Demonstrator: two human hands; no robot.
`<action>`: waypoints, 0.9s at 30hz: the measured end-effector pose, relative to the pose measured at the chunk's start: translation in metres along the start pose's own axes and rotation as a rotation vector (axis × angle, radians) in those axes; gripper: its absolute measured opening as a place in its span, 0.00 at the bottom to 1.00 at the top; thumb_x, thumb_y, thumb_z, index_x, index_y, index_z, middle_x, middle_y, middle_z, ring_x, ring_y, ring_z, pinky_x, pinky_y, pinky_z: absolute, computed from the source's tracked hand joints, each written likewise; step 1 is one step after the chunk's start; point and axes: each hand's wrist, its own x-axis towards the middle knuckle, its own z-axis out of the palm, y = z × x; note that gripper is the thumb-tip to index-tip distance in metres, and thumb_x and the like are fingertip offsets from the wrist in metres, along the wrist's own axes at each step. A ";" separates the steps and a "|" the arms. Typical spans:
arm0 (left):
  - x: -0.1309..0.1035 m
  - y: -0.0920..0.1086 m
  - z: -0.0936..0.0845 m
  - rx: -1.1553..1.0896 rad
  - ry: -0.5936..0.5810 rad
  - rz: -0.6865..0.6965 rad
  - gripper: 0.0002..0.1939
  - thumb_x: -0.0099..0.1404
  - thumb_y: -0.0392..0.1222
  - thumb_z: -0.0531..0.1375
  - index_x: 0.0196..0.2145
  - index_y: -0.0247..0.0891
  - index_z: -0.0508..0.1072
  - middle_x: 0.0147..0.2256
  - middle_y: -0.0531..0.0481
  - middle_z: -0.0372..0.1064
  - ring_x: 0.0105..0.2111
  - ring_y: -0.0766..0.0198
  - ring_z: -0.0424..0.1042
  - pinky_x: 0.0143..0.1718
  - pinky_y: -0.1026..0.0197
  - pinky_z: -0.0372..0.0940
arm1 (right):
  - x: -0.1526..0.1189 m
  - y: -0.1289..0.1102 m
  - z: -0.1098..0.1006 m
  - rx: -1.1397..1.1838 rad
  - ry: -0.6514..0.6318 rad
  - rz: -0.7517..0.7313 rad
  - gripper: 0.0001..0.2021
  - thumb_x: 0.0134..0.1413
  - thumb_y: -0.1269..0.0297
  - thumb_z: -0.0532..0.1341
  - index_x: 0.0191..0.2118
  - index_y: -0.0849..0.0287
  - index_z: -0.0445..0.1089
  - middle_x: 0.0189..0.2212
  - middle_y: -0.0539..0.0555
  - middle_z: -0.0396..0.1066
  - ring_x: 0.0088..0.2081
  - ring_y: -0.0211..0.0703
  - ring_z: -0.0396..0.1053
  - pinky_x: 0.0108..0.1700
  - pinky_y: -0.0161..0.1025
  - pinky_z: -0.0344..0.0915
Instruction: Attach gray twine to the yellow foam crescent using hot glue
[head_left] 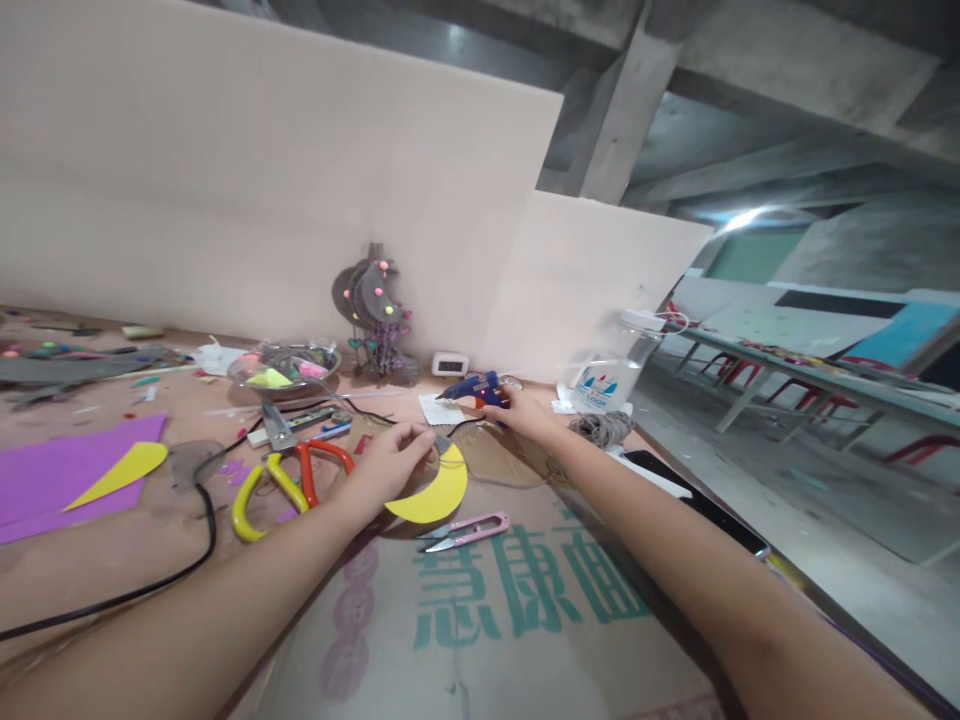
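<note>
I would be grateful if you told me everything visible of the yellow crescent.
The yellow crescent is a thin, curved piece, apparently card or paper, its hollow side facing the person's left grip. Its upper end looks wrapped in grey yarn, while the rest shows plain yellow. The left grip seems to pinch that wrapped end. It appears over the printed sheet, just beyond the pink snips; whether it rests flat is unclear.

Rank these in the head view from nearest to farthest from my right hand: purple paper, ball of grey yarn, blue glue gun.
1. Blue glue gun: at the right hand's fingers.
2. Ball of grey yarn: just right of it.
3. Purple paper: far left side.
</note>
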 end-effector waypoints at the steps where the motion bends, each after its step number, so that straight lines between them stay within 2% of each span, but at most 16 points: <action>1: 0.000 0.000 0.000 0.002 -0.005 0.003 0.16 0.54 0.51 0.60 0.23 0.34 0.68 0.19 0.55 0.64 0.20 0.71 0.60 0.24 0.67 0.55 | 0.002 -0.001 0.002 0.000 0.000 -0.001 0.22 0.46 0.57 0.62 0.45 0.65 0.68 0.38 0.60 0.73 0.37 0.46 0.70 0.42 0.41 0.64; 4: 0.000 0.000 0.000 0.007 -0.018 0.004 0.16 0.56 0.51 0.58 0.23 0.35 0.67 0.19 0.55 0.64 0.21 0.70 0.61 0.25 0.67 0.56 | 0.003 -0.004 0.008 0.004 0.022 -0.006 0.18 0.47 0.62 0.61 0.43 0.66 0.68 0.37 0.60 0.73 0.36 0.46 0.69 0.41 0.40 0.63; 9: -0.002 0.003 0.001 0.037 -0.003 0.007 0.16 0.55 0.52 0.59 0.23 0.35 0.67 0.19 0.55 0.64 0.21 0.70 0.61 0.25 0.67 0.55 | -0.003 -0.009 0.009 0.026 0.058 0.033 0.19 0.48 0.63 0.59 0.46 0.66 0.66 0.35 0.59 0.73 0.34 0.45 0.69 0.38 0.37 0.63; 13: -0.003 0.004 0.002 0.020 0.006 -0.009 0.17 0.54 0.53 0.59 0.23 0.35 0.67 0.19 0.55 0.63 0.19 0.70 0.60 0.23 0.66 0.54 | -0.005 -0.014 -0.002 0.073 0.028 0.040 0.14 0.48 0.66 0.56 0.42 0.63 0.70 0.26 0.53 0.73 0.28 0.40 0.68 0.31 0.33 0.62; 16: -0.002 0.002 0.002 0.016 0.005 -0.015 0.17 0.54 0.53 0.59 0.23 0.34 0.67 0.19 0.54 0.64 0.19 0.70 0.60 0.23 0.67 0.55 | -0.011 -0.018 -0.017 0.116 0.020 0.030 0.15 0.49 0.69 0.53 0.42 0.63 0.71 0.23 0.52 0.72 0.26 0.38 0.69 0.29 0.31 0.62; 21: -0.002 0.001 0.000 0.048 0.009 0.005 0.16 0.54 0.52 0.59 0.23 0.34 0.68 0.21 0.53 0.66 0.21 0.70 0.61 0.23 0.67 0.55 | -0.044 -0.030 -0.036 0.270 -0.011 -0.013 0.16 0.49 0.67 0.54 0.43 0.61 0.70 0.29 0.53 0.75 0.31 0.39 0.71 0.32 0.31 0.64; 23: -0.002 0.001 0.001 0.045 0.014 0.007 0.16 0.54 0.52 0.60 0.23 0.35 0.68 0.20 0.53 0.65 0.21 0.69 0.61 0.23 0.67 0.55 | -0.062 -0.034 -0.036 0.314 -0.014 -0.012 0.14 0.49 0.64 0.56 0.42 0.60 0.70 0.33 0.53 0.75 0.32 0.39 0.71 0.34 0.34 0.65; 27: -0.002 0.001 0.001 0.013 0.005 -0.002 0.18 0.52 0.54 0.60 0.23 0.35 0.67 0.19 0.54 0.64 0.20 0.69 0.61 0.24 0.66 0.56 | -0.092 -0.035 -0.025 0.287 0.001 0.041 0.16 0.49 0.53 0.58 0.35 0.61 0.73 0.31 0.54 0.75 0.33 0.43 0.71 0.38 0.39 0.66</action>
